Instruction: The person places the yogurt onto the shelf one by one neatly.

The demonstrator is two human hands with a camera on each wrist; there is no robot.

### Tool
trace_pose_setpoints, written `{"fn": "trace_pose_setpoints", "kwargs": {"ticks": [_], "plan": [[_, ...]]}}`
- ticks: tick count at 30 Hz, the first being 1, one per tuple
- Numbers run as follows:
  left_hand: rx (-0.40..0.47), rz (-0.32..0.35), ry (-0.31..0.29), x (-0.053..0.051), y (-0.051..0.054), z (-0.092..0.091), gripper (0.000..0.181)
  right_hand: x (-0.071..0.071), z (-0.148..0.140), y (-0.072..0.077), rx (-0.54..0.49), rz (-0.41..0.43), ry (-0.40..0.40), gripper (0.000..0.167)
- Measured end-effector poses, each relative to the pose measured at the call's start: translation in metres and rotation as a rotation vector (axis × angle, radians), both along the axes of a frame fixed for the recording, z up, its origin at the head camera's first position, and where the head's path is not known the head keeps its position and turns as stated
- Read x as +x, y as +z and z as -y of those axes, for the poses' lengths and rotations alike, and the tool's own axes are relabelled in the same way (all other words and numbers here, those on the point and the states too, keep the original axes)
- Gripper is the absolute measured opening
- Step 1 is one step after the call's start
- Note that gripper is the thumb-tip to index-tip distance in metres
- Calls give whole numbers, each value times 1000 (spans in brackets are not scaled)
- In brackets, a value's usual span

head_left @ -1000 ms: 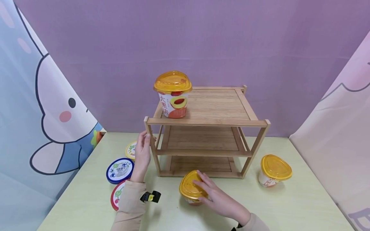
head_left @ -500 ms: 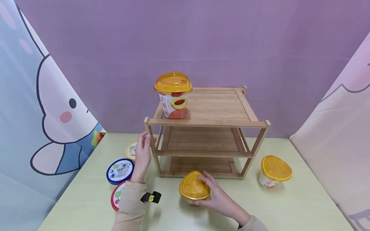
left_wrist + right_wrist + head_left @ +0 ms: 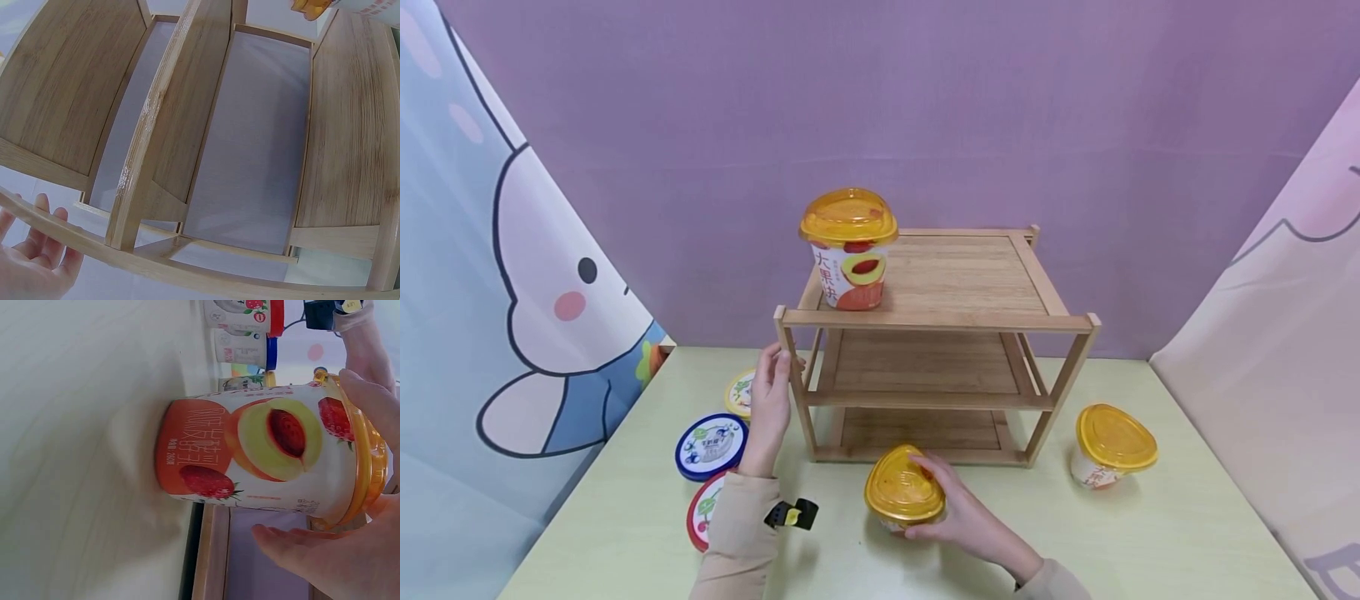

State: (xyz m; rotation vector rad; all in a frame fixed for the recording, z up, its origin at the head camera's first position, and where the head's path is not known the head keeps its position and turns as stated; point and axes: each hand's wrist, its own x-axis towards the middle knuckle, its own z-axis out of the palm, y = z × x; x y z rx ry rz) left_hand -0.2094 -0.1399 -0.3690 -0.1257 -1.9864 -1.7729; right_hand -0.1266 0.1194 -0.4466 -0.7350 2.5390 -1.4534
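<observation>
At the left front post of a three-tier wooden rack [image 3: 925, 319], my left hand [image 3: 771, 400] holds on, with fingers [image 3: 39, 240] curling behind the post in the left wrist view. My right hand [image 3: 958, 508] grips a yogurt cup [image 3: 262, 450] just under its orange lid [image 3: 904, 485], thumb on one side and fingers on the other. This cup stands upright on the table before the rack and shows peach and strawberry pictures. Another such yogurt cup [image 3: 853, 271] is on the rack's top tier at the left, and a third yogurt cup [image 3: 1097, 467] stands at the right.
Left of the rack are tubs with a yellow-rimmed lid [image 3: 741, 393], a blue-rimmed lid [image 3: 711, 446] and a red-rimmed lid [image 3: 702, 510], the last partly hidden by my left sleeve [image 3: 737, 533]. A purple cloth [image 3: 970, 117] hangs behind the rack.
My right hand has shifted from lying over the lid's right side to gripping round the cup's side. The cup has hardly moved, and my left hand stays at the post.
</observation>
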Motion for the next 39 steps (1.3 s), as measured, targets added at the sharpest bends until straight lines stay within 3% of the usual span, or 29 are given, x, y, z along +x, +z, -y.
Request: {"fn": "trace_pose_setpoints", "kwargs": {"ticks": [24, 39], "plan": [[-7, -9, 7, 2, 2, -1, 29, -5, 4, -9, -70, -1, -49, 73], [4, 15, 11, 0, 1, 0, 30, -4, 0, -2, -87, 34, -78, 70]]}}
